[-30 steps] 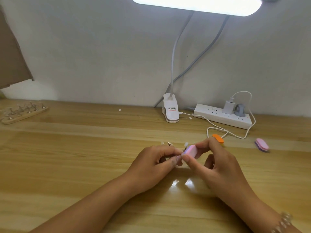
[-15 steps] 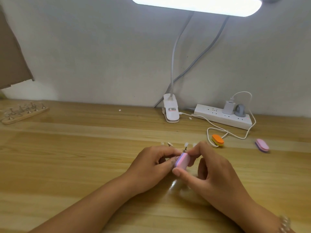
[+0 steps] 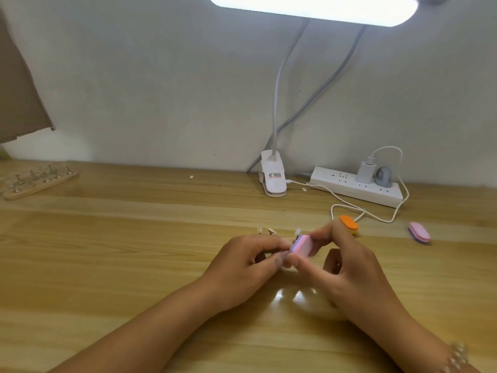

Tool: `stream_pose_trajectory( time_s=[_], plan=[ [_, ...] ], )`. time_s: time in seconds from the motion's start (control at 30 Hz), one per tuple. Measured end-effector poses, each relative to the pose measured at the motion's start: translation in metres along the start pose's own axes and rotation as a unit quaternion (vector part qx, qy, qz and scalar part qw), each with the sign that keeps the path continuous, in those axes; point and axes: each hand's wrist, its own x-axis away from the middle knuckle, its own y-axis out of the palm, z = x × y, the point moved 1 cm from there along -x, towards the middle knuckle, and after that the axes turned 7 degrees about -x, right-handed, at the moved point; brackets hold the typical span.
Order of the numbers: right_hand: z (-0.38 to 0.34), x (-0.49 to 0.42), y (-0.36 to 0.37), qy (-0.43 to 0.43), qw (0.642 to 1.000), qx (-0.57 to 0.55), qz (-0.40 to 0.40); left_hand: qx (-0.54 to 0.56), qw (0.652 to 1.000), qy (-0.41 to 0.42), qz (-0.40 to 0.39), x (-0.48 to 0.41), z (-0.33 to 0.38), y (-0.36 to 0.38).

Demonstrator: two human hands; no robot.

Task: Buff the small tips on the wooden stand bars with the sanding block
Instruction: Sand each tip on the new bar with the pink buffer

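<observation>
Nearer the person than the lamp clip (image 3: 273, 179), the pink sanding block (image 3: 303, 246) turns its purple layer toward the left hand (image 3: 250, 265), its long axis slanting up-right. The right hand (image 3: 347, 267) pinches it in a thumb-and-forefinger grip. What the left's curled grip holds cannot be told.

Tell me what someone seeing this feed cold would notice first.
First the two hands meeting over the wooden table: the right hand pinches a pink sanding block against a small piece that the left hand pinches and largely hides. Next the bright lamp bar overhead, then the white power strip at the wall, with an orange block and another pink block before it.
</observation>
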Motion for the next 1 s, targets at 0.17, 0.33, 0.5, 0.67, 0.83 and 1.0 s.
stream_pose_trajectory(
  time_s=[0.17, 0.33, 0.5, 0.67, 0.83, 1.0],
  plan=[
    [-0.0031, 0.0047, 0.0026, -0.043, 0.998, 0.041, -0.016, -0.012, 1.000, 0.001, -0.007, 0.0002, 0.0008, -0.0007],
    [0.0011, -0.0005, -0.0008, 0.005, 1.000, -0.016, 0.000, 0.004, 1.000, 0.003, 0.001, 0.0002, -0.0008, 0.0004],
    [0.0005, 0.0016, 0.0015, -0.017, 1.000, 0.012, 0.000, 0.019, 1.000, 0.005, -0.003, 0.0006, -0.0004, 0.0009],
    [0.0007, -0.0006, -0.0015, -0.002, 1.000, -0.007, 0.006, 0.013, 1.000, 0.001, -0.008, 0.0011, -0.0007, 0.0009],
    [-0.0029, 0.0034, 0.0031, -0.030, 0.999, 0.030, -0.027, 0.018, 1.000, -0.007, -0.009, 0.0004, -0.0014, 0.0007],
    [-0.0011, -0.0017, -0.0046, 0.008, 0.998, -0.037, 0.044, 0.070, 0.997, -0.025, 0.001, 0.0011, -0.0004, 0.0019]
  ],
)
